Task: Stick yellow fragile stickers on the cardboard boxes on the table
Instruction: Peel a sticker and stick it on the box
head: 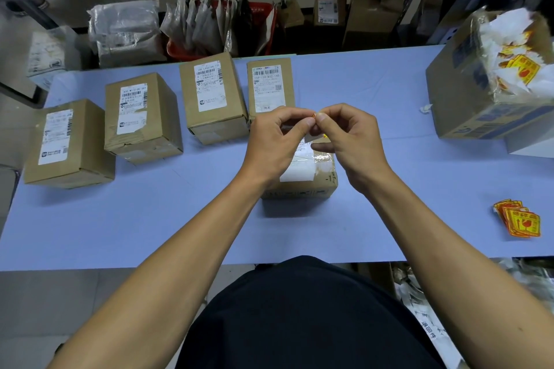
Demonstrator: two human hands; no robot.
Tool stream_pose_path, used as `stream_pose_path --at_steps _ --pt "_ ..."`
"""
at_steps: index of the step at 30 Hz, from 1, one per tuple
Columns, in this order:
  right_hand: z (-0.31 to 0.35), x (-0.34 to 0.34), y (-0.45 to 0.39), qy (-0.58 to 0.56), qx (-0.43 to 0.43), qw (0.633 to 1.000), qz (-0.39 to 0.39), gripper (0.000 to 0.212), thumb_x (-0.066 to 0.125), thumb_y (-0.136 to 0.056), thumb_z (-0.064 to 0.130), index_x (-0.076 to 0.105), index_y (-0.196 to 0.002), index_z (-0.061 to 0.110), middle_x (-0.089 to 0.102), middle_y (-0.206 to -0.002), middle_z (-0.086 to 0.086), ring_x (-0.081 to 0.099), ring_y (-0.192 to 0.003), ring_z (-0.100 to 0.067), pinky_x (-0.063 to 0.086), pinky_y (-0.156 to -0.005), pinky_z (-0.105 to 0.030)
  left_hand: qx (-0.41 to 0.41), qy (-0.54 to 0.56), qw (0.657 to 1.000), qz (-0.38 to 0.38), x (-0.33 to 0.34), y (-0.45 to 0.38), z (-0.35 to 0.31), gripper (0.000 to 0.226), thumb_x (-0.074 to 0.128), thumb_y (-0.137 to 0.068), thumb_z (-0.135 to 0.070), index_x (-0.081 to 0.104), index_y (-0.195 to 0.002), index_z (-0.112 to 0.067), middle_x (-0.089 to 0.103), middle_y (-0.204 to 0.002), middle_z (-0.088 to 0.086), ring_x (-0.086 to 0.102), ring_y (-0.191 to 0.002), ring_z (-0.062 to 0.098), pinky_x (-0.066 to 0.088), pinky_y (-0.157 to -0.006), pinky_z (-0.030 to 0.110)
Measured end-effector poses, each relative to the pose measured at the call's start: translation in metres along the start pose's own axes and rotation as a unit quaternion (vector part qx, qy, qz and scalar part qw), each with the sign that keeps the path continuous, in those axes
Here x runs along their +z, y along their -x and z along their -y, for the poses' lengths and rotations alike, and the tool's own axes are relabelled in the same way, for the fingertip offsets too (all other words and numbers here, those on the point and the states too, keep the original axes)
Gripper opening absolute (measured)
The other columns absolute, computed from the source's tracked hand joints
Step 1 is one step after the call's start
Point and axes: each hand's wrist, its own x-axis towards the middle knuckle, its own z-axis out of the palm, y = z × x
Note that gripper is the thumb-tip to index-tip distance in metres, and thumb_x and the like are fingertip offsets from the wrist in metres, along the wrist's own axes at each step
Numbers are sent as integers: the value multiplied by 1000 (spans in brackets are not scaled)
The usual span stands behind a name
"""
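Observation:
My left hand [278, 138] and my right hand [344, 141] meet above the nearest cardboard box [317, 180], pinching a yellow fragile sticker [314, 115] between thumbs and forefingers; only its edge and a strip of white backing show. Several other cardboard boxes with white shipping labels stand in a row behind and to the left: [69, 144], [141, 120], [212, 96], [269, 87]. A stack of yellow fragile stickers [518, 219] lies on the blue table at the right.
A large open carton [467, 105] holding peeled backing paper and stickers stands at the table's right end. Behind the blue table [180, 219] are bagged parcels, a red basket and more boxes under a shelf. A small paper scrap [425, 109] lies near the carton.

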Motion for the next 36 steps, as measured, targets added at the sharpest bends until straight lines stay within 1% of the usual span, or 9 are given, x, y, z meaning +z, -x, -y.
stream_pose_path --at_steps 4,9,13,15,19,25,28,32,36 --pt "0 1 0 14 2 1000 1 15 61 -96 13 70 -85 15 71 -73 5 70 -78 -10 60 -65 -28 1 -3 1000 -2 -1 1 1 12 68 -90 -6 76 -97 -11 75 -85 0 72 -81 9 54 -77 21" --pt "0 5 1 67 -27 997 -15 13 59 -97 14 67 -87 13 70 -80 -4 72 -80 -17 59 -64 -28 0 6 1000 -5 -3 3 -2 16 69 -89 -10 76 -90 -24 76 -84 -5 73 -82 8 54 -75 19" --pt "-2 8 1 93 -48 994 -23 12 57 -94 16 61 -83 17 67 -77 1 71 -80 -21 61 -67 -33 -12 24 1000 -15 -1 4 -1 9 70 -89 -14 77 -89 -20 77 -81 -5 73 -79 9 54 -73 20" --pt "-3 10 0 106 -57 992 -25 14 56 -93 18 59 -80 21 66 -71 7 70 -78 -20 61 -68 -34 -23 29 999 -18 0 4 0 11 69 -89 -14 77 -86 -21 77 -80 -3 72 -77 11 57 -72 25" --pt "-6 10 -1 114 -58 992 -20 13 56 -91 21 57 -78 20 66 -68 9 68 -77 -21 60 -69 -37 -58 55 996 -27 4 4 2 13 66 -88 -15 76 -82 -18 75 -80 10 69 -77 26 58 -82 48" --pt "-13 3 -7 104 -21 994 -34 9 52 -84 23 55 -77 18 66 -79 -8 67 -80 -25 58 -63 -29 -123 96 987 -49 14 -1 4 17 63 -87 -14 74 -76 -20 72 -77 7 66 -78 26 58 -83 49" --pt "-22 -9 -11 99 17 994 -46 10 48 -86 21 52 -77 17 60 -74 -2 65 -73 -13 59 -68 -37 -158 109 979 -74 16 -5 8 15 63 -92 -15 74 -81 -14 71 -79 7 66 -79 21 57 -82 41" --pt "-39 -29 -19 106 73 988 -84 13 45 -89 19 50 -78 17 58 -76 2 65 -73 -13 58 -68 -35 -200 147 962 -114 17 -11 12 19 59 -95 -10 71 -81 -11 69 -80 10 64 -81 25 55 -90 51" --pt "-57 -49 -28 100 136 978 -126 15 43 -90 21 50 -78 17 61 -79 0 64 -71 -14 57 -63 -32 -214 145 955 -144 21 -16 17 23 56 -96 -7 69 -79 -11 67 -63 -3 64 -65 15 57 -73 37"
